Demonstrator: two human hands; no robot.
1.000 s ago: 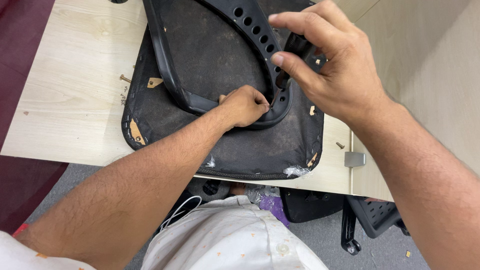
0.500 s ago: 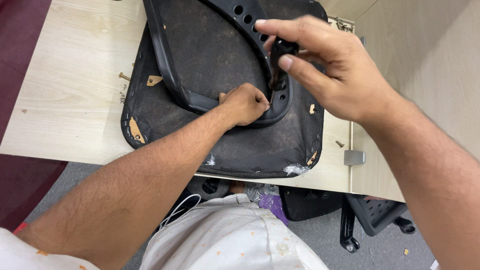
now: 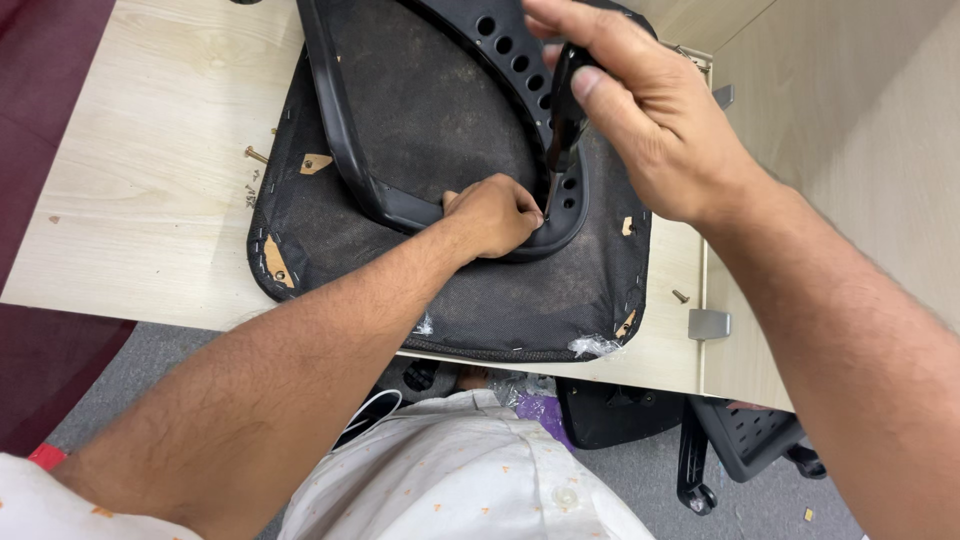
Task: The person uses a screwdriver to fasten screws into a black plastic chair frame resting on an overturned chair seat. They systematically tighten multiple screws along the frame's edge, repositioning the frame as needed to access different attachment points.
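Note:
An upturned black chair seat (image 3: 480,300) lies on a pale wooden table (image 3: 150,180), its dusty fabric underside facing up. A black plastic frame with round holes (image 3: 350,150) rests on top of it. My left hand (image 3: 495,215) presses down at the frame's lower curve, fingers pinched on something small that I cannot make out. My right hand (image 3: 650,130) holds a slim black tool (image 3: 562,120) upright, its tip down at the frame right beside my left fingers.
Loose brass screws (image 3: 255,155) lie on the table left of the seat, and one screw (image 3: 680,296) lies to its right. A metal bracket (image 3: 708,324) sits at the table's right edge. A black chair base with castors (image 3: 740,450) stands on the grey floor below.
My right hand has moved left and down, bringing the black tool from a loose grip over the frame's edge to an upright stance with its tip beside my left fingers. My left hand stayed put.

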